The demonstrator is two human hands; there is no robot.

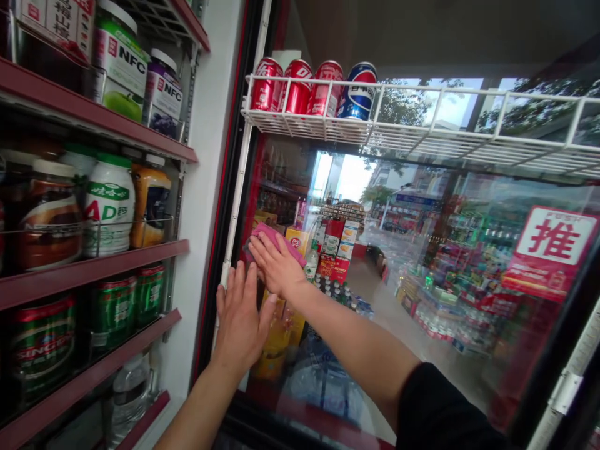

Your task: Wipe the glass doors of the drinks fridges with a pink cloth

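A pink cloth (274, 244) lies against the inside of a glass cooler door (412, 325). My right hand (276, 265) presses on the cloth, fingers spread over it and pinning it to the pane. My left hand (241, 319) sits just below and to the left, palm flat on the glass near the door's black frame (205, 312). It holds nothing. A black sleeve (445, 412) covers my right arm near the elbow.
Red shelves (89, 275) at left carry jars, bottles and green cans. A white wire rack (422, 122) above my hands holds red cans and a Pepsi can (358, 94). A red sign (550, 250) marks the glass at right, and store goods show through it.
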